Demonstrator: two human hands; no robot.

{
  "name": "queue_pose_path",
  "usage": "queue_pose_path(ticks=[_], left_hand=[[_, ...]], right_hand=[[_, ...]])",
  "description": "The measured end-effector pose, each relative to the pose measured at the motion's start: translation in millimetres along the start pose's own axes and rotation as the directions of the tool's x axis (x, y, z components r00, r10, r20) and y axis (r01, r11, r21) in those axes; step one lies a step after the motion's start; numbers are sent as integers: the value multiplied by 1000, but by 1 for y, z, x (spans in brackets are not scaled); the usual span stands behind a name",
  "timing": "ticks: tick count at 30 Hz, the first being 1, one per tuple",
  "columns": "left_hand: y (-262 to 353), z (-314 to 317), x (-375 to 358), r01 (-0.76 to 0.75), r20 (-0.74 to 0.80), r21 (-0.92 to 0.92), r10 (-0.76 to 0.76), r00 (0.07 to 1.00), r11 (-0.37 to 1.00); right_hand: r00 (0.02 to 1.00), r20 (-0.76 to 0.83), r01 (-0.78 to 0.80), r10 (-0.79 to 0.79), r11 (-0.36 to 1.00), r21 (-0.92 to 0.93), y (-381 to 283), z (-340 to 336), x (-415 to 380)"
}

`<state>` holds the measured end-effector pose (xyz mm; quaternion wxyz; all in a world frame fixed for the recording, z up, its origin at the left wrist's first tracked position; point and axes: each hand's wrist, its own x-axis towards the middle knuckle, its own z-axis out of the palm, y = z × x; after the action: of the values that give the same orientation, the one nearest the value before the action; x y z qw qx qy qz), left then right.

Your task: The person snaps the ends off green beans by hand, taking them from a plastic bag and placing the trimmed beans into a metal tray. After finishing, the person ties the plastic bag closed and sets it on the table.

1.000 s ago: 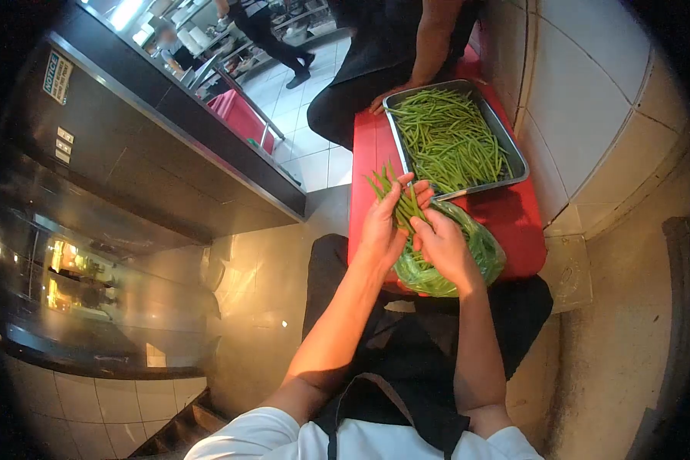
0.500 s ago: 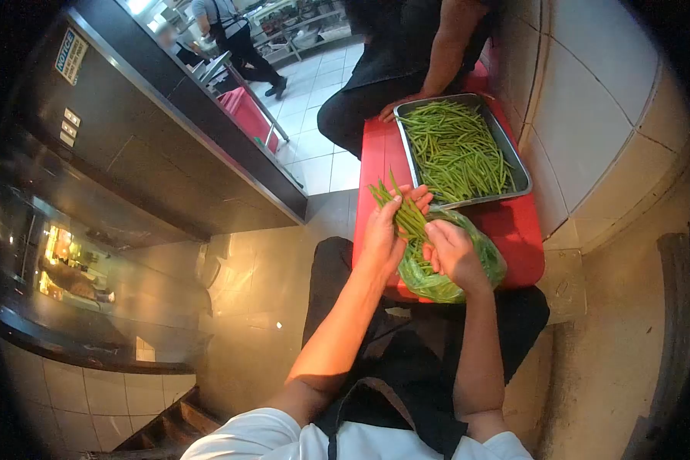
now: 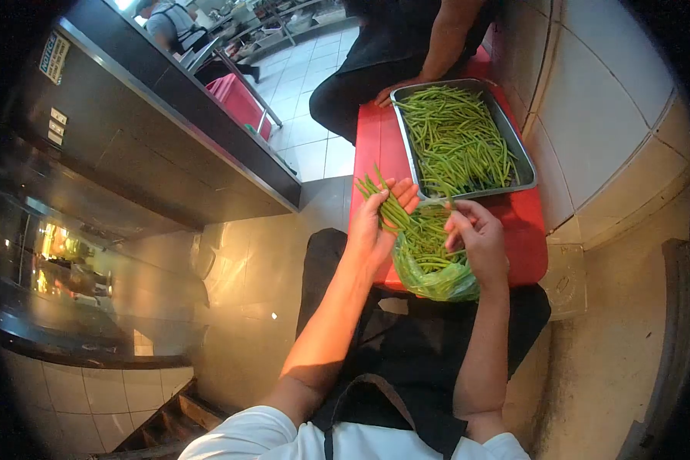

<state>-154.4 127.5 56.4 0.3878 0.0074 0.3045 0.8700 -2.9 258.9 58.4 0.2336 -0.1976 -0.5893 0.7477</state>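
A small bunch of green beans (image 3: 387,203) lies across my left hand (image 3: 377,228), pinned under the thumb with the fingers partly spread. My right hand (image 3: 477,238) is closed in a pinch on a single green bean (image 3: 446,193), its tip pointing up toward the tray. Below and between both hands sits a green plastic bag (image 3: 429,280), open at the top, with more green beans (image 3: 435,239) inside. Just beyond it a metal tray (image 3: 526,165) is heaped with green beans (image 3: 460,138).
Bag and tray rest on a red bench (image 3: 376,153) along a tiled wall (image 3: 598,115). Opposite me, a person in dark clothes sits with one hand (image 3: 395,90) by the tray's far corner. Another person (image 3: 172,27) is in the kitchen behind, near a pink bin (image 3: 238,100).
My right hand has moved right, away from the bunch, with a bean in its fingers. My left hand has shifted slightly left with the bunch. The kitchen person has moved left.
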Motion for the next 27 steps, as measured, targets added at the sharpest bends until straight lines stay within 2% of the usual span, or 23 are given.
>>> queue_pose_path(ticks=[2, 3, 4, 6, 7, 10, 11, 13, 15, 16, 17, 20, 21, 24, 27], left_hand=[[-6, 0, -2, 69, 21, 31, -70, 997, 997], [-9, 1, -3, 104, 35, 46, -106, 994, 994], [-14, 2, -4, 137, 55, 43, -139, 989, 990], [-24, 5, -8, 200, 99, 41, -203, 974, 979], [-27, 12, -11, 187, 131, 71, -195, 972, 980], [-41, 6, -9, 103, 118, 177, -125, 985, 979], [-43, 1, -5, 116, 137, 131, -134, 981, 985], [-38, 3, -5, 78, 78, 26, -80, 994, 997], [-31, 5, -4, 18, 53, -68, -14, 998, 998], [-27, 6, -3, -7, 53, -55, 9, 999, 998], [-23, 6, -3, -30, 53, -40, 32, 998, 999], [-16, 12, -5, -50, 73, -16, 51, 996, 999], [-16, 13, -6, -48, 80, -12, 49, 996, 999], [-16, 14, -8, -56, 83, 15, 55, 995, 998], [-17, 16, -11, -71, 62, 40, 69, 996, 997]], right_hand=[[997, -72, 40, -38, 999, 22, -4, 11, 0], [989, -133, 57, -61, 998, -34, -6, 19, -2], [973, -154, 146, -174, 973, -178, -1, 24, -1], [907, -141, 297, -398, 839, -456, 10, 33, 2], [856, -110, 298, -505, 656, -694, 6, 35, 0], [893, -61, 217, -446, 545, -810, 4, 37, -4], [901, -77, 222, -426, 607, -763, 4, 38, -3], [917, -111, 222, -382, 723, -654, 4, 36, -2], [966, -143, 129, -215, 882, -453, 9, 32, 3], [981, -145, 74, -130, 937, -342, 9, 32, 5], [991, -41, -133, 129, 983, -126, 5, 28, 1], [975, 179, -131, 136, 991, -37, 13, 31, 2], [983, 159, -93, 96, 995, -25, 15, 35, 2], [988, 109, -100, 107, 993, -64, 17, 44, 2], [991, 88, -82, 99, 980, -179, 10, 48, -3]])
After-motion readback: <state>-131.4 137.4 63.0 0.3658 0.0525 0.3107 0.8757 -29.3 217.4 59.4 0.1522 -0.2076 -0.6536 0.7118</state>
